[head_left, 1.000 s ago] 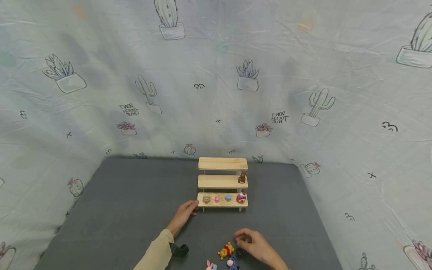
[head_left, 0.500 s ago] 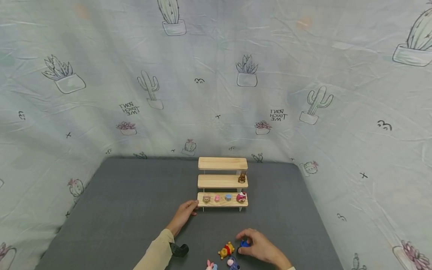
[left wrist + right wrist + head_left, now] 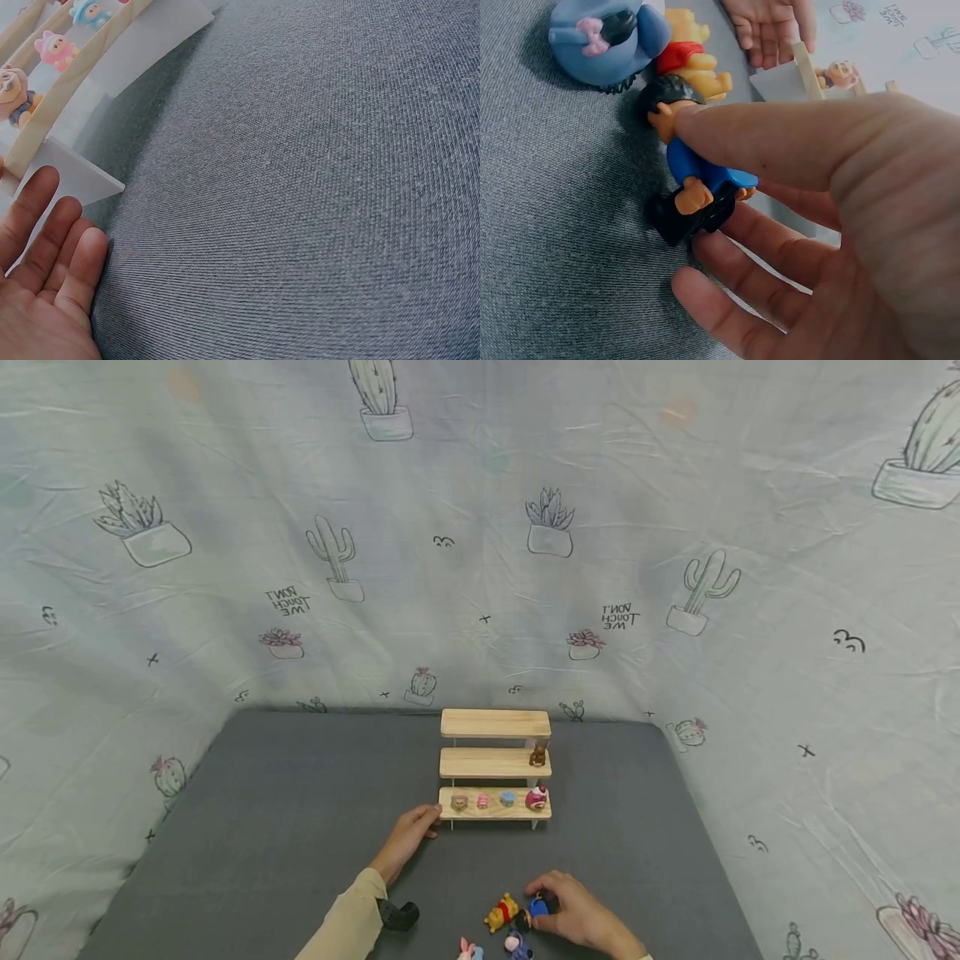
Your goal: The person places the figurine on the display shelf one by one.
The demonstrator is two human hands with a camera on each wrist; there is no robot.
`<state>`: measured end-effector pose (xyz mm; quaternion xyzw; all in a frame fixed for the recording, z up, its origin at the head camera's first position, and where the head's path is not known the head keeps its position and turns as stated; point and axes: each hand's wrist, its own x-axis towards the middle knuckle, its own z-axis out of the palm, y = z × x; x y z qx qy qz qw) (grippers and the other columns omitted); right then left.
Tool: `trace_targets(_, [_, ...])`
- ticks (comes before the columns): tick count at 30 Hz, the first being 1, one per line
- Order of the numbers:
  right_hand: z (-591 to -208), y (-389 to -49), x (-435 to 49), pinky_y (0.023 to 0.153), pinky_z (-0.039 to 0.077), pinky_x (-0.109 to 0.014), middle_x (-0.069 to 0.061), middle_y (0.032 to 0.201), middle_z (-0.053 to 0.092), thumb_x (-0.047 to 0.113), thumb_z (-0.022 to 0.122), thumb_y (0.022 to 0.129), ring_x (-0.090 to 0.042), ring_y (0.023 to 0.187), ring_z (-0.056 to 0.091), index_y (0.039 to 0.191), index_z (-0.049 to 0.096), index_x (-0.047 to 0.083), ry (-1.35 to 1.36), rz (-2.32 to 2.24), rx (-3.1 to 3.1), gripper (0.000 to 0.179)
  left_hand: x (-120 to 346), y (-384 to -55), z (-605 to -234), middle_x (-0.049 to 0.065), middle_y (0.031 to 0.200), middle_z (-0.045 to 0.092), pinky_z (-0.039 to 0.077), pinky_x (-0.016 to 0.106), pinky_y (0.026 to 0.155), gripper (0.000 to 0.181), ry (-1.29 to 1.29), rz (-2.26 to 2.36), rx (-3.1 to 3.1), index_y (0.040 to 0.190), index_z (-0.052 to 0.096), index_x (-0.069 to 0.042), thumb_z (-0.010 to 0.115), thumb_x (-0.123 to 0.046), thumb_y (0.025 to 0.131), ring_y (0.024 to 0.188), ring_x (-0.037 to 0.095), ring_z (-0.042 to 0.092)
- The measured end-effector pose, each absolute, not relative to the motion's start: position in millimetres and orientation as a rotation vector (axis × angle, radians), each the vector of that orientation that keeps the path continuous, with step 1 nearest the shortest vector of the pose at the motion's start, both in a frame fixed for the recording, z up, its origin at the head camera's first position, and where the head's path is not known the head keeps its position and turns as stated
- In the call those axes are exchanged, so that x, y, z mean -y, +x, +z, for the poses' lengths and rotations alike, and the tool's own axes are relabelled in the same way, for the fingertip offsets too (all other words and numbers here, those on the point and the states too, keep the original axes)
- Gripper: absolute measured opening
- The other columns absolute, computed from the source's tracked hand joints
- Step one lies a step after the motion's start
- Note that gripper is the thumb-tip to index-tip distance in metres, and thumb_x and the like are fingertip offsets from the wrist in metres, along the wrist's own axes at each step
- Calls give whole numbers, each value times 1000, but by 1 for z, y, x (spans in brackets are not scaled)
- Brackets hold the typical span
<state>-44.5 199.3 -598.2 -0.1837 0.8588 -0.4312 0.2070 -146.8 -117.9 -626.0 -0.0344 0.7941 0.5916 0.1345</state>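
Note:
My left hand (image 3: 408, 839) holds the left end of the three-tier wooden display shelf (image 3: 495, 762), at its lowest board; in the left wrist view, the other fingers (image 3: 90, 259) extend loosely below the board's end. In the right wrist view, my right hand (image 3: 877, 202) pinches a small black-haired figurine (image 3: 686, 161) in blue top and black trousers. Its thumb lies across the figurine's upper body and the fingers are behind. The figurine tilts close over the grey table. Beside its head lie a yellow bear figurine in a red shirt (image 3: 502, 913) and a blue-grey donkey figurine (image 3: 517, 945).
A pink-eared figurine (image 3: 468, 950) is cut by the front edge of the head view. Several small figurines stand along the lowest shelf board, and one brown figurine (image 3: 537, 756) on the middle board. Printed cloth (image 3: 480, 527) hangs behind the grey table (image 3: 300, 793).
The figurine under my right hand has turned: first dark parts showed, then blue, now its black head points toward the yellow bear. My left hand stays at the shelf.

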Motion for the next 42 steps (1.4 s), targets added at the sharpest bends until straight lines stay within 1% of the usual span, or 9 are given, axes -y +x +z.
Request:
trace_targets(3, [-599, -46, -199, 78, 47, -25, -3, 110, 64, 19, 81, 86, -4, 93, 52, 113, 69, 11, -495, -1160, -2399, 31, 117, -146, -626, 13, 118, 66, 54, 41, 89, 48, -103, 1719, -2305, 121, 66, 0, 53, -43, 104, 102, 23, 64])
trace_targets(8, [-601, -47, -197, 76, 44, -23, 3, 107, 58, 20, 82, 85, -3, 90, 46, 114, 70, 15, -493, -1053, -2409, 33, 117, -146, -625, 12, 117, 66, 53, 41, 88, 48, -107, 1719, -2302, 120, 67, -1, 54, -44, 104, 100, 22, 64])
trace_targets(14, [-603, -47, -197, 77, 47, -22, 4, 107, 59, 17, 78, 85, -6, 94, 49, 111, 71, 18, -525, -1033, -2429, 26, 118, -147, -623, 13, 117, 66, 54, 37, 87, 52, -99, 1709, -2290, 120, 67, 0, 53, -47, 104, 99, 20, 64])
trace_targets(18, [-603, -46, -197, 77, 47, -22, 4, 106, 59, 17, 76, 86, -5, 93, 51, 107, 70, 19, -499, -1082, -2412, 21, 118, -147, -623, 13, 117, 66, 54, 36, 87, 51, -96, 1708, -2283, 119, 67, -1, 54, -47, 103, 99, 20, 64])
trace_targets(20, [-602, -47, -197, 77, 49, -23, 3, 106, 60, 18, 75, 86, -6, 92, 53, 106, 68, 18, -472, -1114, -2397, 21, 118, -147, -623, 12, 117, 66, 54, 36, 86, 50, -100, 1707, -2285, 119, 67, -1, 54, -47, 103, 99, 19, 64])
trace_targets(25, [-599, -48, -197, 77, 55, -32, -2, 107, 61, 12, 73, 85, -13, 92, 57, 106, 65, 13, -415, -1175, -2373, 23, 118, -146, -622, 13, 116, 66, 54, 36, 87, 51, -102, 1710, -2289, 119, 67, -1, 54, -47, 103, 100, 20, 64])
trace_targets(27, [-598, -49, -197, 77, 55, -32, -3, 108, 62, 12, 73, 85, -14, 92, 57, 106, 64, 12, -413, -1178, -2381, 23, 118, -145, -622, 13, 116, 66, 54, 37, 87, 51, -103, 1707, -2290, 120, 67, -1, 54, -47, 103, 100, 20, 64])
trace_targets(34, [-597, -46, -195, 73, 50, -22, -4, 109, 62, 15, 73, 87, -11, 92, 56, 107, 62, 11, -401, -1253, -2359, 23, 119, -145, -622, 13, 117, 66, 54, 36, 87, 53, -106, 1696, -2296, 121, 67, 0, 54, -49, 103, 98, 20, 65])
trace_targets(42, [-596, -46, -192, 66, 42, -22, -2, 103, 59, 21, 74, 90, -8, 83, 51, 107, 61, 12, -375, -1349, -2311, 23, 117, -145, -622, 13, 117, 66, 54, 41, 88, 51, -130, 1701, -2307, 120, 67, 0, 54, -46, 103, 100, 21, 64])
